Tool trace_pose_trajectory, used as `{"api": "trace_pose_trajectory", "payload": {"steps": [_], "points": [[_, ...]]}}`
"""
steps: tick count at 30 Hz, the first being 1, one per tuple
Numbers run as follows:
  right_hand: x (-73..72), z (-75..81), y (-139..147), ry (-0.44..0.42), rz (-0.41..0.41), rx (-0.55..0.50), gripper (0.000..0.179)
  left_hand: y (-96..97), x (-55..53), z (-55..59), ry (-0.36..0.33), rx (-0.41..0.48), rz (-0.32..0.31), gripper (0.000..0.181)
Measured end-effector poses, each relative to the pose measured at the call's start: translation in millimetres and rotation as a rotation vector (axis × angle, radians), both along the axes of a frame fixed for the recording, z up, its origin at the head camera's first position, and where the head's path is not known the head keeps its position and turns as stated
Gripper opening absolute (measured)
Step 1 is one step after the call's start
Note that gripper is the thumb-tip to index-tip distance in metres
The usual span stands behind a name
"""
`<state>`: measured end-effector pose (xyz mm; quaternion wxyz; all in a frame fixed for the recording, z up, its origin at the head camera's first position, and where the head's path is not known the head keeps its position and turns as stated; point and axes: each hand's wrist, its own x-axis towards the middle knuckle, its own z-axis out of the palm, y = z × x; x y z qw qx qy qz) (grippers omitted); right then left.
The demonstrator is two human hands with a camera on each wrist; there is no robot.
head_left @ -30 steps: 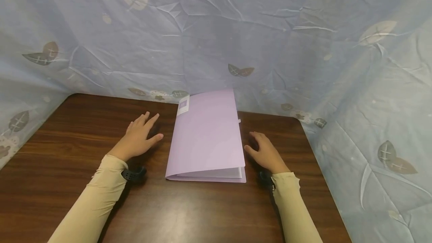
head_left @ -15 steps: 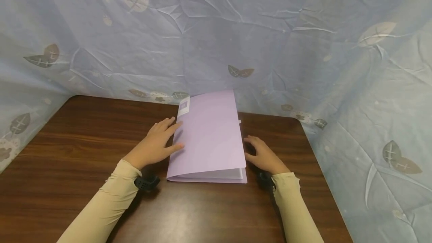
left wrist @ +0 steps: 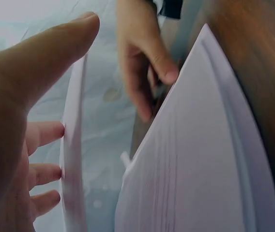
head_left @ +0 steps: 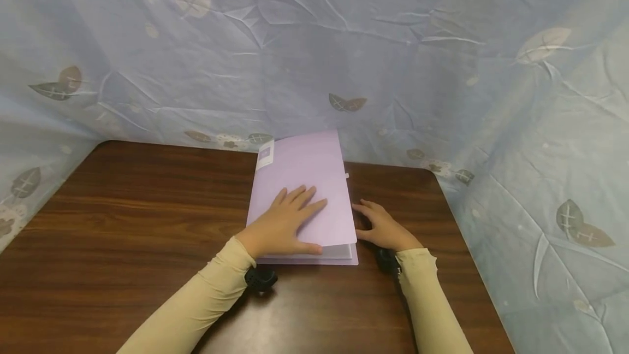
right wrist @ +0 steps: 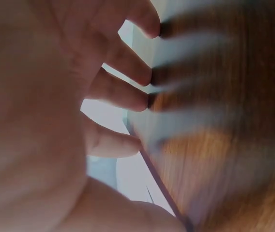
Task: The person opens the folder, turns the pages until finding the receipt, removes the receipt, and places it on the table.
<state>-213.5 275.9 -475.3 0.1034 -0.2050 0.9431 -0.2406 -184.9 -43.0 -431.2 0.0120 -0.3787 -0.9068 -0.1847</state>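
A light purple folder [head_left: 300,165] lies on the wooden table, its top cover lifted slightly at the near side so white pages [head_left: 339,252] show inside. My left hand [head_left: 280,227] lies over the cover with fingers spread and mostly straight. In the left wrist view, its fingertips touch the outer face of the cover [left wrist: 73,150], which stands apart from the pages [left wrist: 186,150]. My right hand [head_left: 386,228] is beside the folder's right edge, fingers relaxed. In the right wrist view its fingertips rest on the tabletop [right wrist: 253,96], thumb and forefinger close to the folder's edge.
A pale label [head_left: 265,155] marks the cover's upper left corner, and a small white tab [head_left: 346,175] sticks out on the right. Blue patterned cloth [head_left: 295,59] hangs behind the table and along its sides. Each wrist wears a dark strap [head_left: 260,277].
My left hand has moved right from the bare table onto the folder's cover. My right hand has stayed near the right edge, its fingers shifting slightly closer to the folder.
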Motion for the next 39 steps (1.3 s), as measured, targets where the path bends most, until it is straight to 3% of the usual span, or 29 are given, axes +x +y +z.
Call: {"api": "trace_pose_trajectory", "payload": {"steps": [6, 14, 27, 39], "points": [[-0.4, -0.1, -1.9, -0.002, 0.004, 0.002, 0.07, 20.8, 3.8, -8.5, -0.001, -0.059, -0.021, 0.114], [-0.9, -1.6, -2.8, -0.026, 0.007, 0.024, 0.07, 29.4, 7.1, -19.3, 0.027, -0.102, -0.024, 0.117], [0.0, -3.2, -3.9, -0.016, 0.007, 0.045, 0.063, 32.1, 10.2, -19.8, 0.052, -0.164, -0.021, 0.098], [0.2, -0.2, -5.1, -0.028, 0.003, 0.053, 0.061, 30.6, 8.5, -14.6, 0.059, -0.089, -0.028, 0.096]]}}
